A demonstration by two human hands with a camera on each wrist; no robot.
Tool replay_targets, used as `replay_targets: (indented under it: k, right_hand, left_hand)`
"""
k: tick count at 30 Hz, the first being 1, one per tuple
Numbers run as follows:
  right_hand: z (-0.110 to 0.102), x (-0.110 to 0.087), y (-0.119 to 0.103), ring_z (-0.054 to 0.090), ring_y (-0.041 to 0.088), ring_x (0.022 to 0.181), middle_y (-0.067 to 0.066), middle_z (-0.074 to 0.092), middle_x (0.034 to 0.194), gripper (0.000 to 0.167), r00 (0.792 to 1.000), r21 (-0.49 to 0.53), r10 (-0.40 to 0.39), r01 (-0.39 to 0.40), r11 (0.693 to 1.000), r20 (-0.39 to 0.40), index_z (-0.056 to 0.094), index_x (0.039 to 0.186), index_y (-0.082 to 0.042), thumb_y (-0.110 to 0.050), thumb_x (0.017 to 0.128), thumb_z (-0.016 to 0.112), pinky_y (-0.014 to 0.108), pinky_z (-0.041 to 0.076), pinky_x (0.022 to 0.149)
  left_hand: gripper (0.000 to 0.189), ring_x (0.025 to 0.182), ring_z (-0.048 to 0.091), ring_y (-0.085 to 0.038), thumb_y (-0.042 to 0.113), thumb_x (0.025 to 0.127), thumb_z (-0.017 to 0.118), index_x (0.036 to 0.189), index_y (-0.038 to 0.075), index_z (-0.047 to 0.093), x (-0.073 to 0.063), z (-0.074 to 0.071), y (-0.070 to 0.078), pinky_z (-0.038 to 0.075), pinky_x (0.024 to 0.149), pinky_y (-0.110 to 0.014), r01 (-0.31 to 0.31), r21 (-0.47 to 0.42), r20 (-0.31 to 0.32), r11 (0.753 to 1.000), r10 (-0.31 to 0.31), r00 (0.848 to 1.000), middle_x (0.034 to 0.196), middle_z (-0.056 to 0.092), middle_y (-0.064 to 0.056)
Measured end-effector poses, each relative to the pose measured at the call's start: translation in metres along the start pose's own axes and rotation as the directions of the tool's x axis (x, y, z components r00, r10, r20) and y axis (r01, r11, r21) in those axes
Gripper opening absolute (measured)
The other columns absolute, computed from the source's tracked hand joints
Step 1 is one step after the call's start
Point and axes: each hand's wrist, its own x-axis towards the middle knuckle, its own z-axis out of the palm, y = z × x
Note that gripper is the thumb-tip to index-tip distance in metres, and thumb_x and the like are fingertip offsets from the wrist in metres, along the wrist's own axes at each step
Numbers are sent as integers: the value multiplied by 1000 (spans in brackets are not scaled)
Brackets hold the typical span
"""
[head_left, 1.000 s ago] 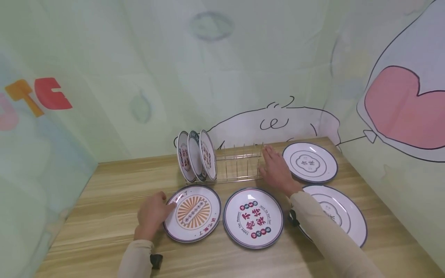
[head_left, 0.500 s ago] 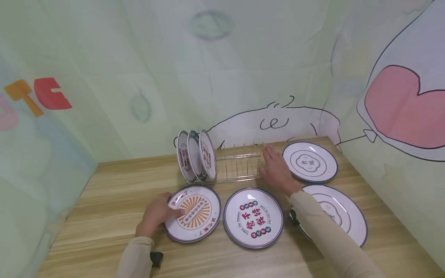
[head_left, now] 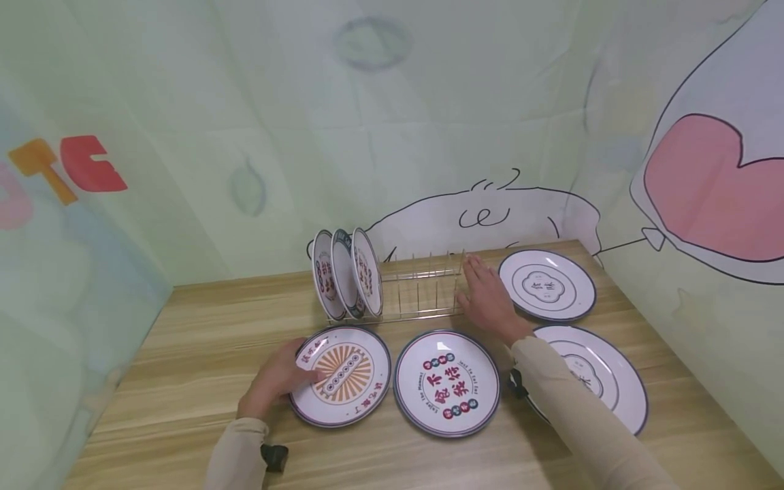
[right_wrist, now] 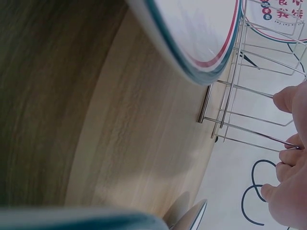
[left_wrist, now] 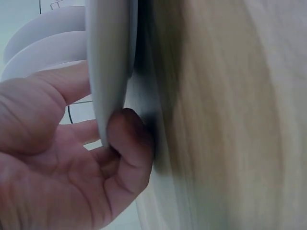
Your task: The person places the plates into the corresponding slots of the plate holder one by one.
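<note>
My left hand (head_left: 275,378) grips the left rim of a white plate with an orange sunburst print (head_left: 361,384). In the left wrist view the thumb lies on the plate's face and curled fingers (left_wrist: 129,148) are under its edge, close to the wood. At the right end of a wire dish rack (head_left: 422,315), my right hand (head_left: 490,303) holds the end wires; the right wrist view has its thumb (right_wrist: 285,98) on one wire and fingertips at another. Several slots to the left of that hand, three plates (head_left: 366,272) stand on edge in the rack.
A plate with red lettering (head_left: 447,422) lies right of the sunburst plate. Two plates with grey emblems lie at the right, a back one (head_left: 576,286) and a front one (head_left: 618,381) partly under my right forearm. A printed cloth wall (head_left: 245,102) stands behind the wooden table (head_left: 214,306).
My left hand has moved right onto the sunburst plate's rim, its thumb now farther over the face. My right hand stays at the rack's end, and the plates have not visibly moved.
</note>
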Motion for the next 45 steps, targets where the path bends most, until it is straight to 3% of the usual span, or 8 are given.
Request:
replay_targets:
  k: [7,15,30,36,45]
  right_hand:
    - [0,0,0,20,35,154,21,25,164,67,1000,14,0,0,1000,4,28,153,6,-27,101,53,50,15,125]
    - [1,0,0,21,35,153,20,25,164,67,1000,22,1,-1,1000,4,28,153,5,-27,101,54,50,16,125]
    - [1,0,3,23,36,153,21,26,163,66,1000,10,-10,10,1000,0,30,153,6,-27,100,54,50,16,125]
    - [0,0,2,24,37,152,22,28,162,66,1000,11,-9,9,1000,-7,31,152,6,-25,100,56,51,17,125]
    - [0,-1,1,23,37,153,22,27,163,67,1000,12,-5,5,1000,-9,31,152,6,-25,99,57,50,17,125]
  left_hand:
    - [85,133,43,-56,18,82,80,146,-14,33,-1,0,-1,35,113,-61,-38,-51,17,998,38,999,144,43,-39]
    - [75,133,43,-56,11,86,72,147,-12,34,-8,-2,-3,35,113,-62,-112,-92,-28,989,110,994,143,43,-40]
    - [68,144,31,-52,-1,92,55,154,-4,26,-32,-18,11,25,119,-61,-144,-227,-51,963,136,989,155,30,-35]
    - [68,146,26,-51,0,94,52,156,-3,23,-45,-31,24,22,120,-60,-142,-198,-49,970,135,990,158,25,-33]
    - [65,139,40,-50,0,93,49,155,-1,29,-64,-42,41,32,115,-62,-210,-96,-100,973,201,974,153,37,-33]
